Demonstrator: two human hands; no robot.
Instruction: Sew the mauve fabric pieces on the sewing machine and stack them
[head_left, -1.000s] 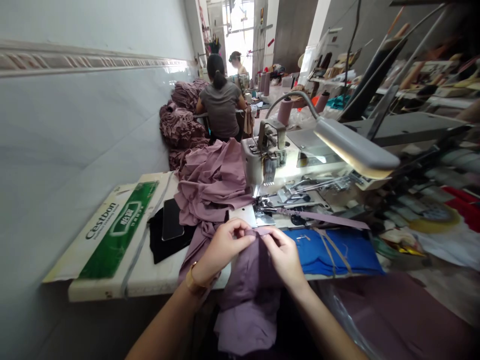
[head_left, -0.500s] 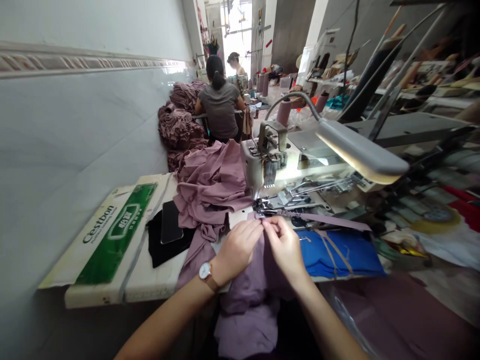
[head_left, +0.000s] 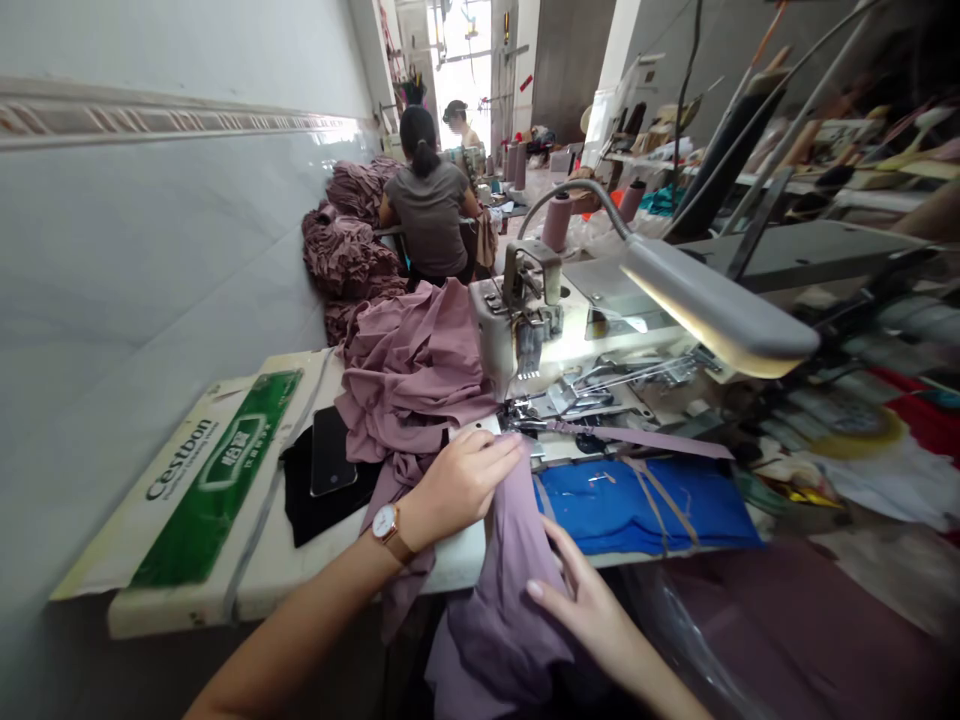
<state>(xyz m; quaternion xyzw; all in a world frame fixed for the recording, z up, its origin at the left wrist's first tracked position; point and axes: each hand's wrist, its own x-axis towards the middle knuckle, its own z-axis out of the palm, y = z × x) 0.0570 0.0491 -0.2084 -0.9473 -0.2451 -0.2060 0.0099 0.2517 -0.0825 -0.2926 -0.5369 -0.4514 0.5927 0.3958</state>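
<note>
Mauve fabric (head_left: pixel 514 540) runs from the sewing machine's presser foot (head_left: pixel 517 412) down over the table edge toward my lap. My left hand (head_left: pixel 465 475), with a watch at the wrist, has its fingers together and closed on the fabric's upper end, just in front of the foot; its thumb is hidden. Lower down, my right hand (head_left: pixel 589 600) rests against the fabric's right side, thumb and fingers apart. A narrow mauve strip (head_left: pixel 645 440) leads into the sewing machine (head_left: pixel 517 320) from the right. More mauve fabric (head_left: pixel 412 370) lies heaped left of the machine.
A lit lamp (head_left: pixel 720 310) hangs over the machine bed. A blue bundle (head_left: pixel 637 505) lies at the table's front right. At left are a phone (head_left: pixel 334 450) on black cloth (head_left: pixel 296 500) and a green-and-white carton sheet (head_left: pixel 217 490). Ahead, a co-worker (head_left: pixel 431 215) sits beside piled fabric (head_left: pixel 349 250).
My right hand has left the foot area and moved down and toward me along the fabric, its fingers spreading. My left hand stays near the foot. The view has shifted slightly.
</note>
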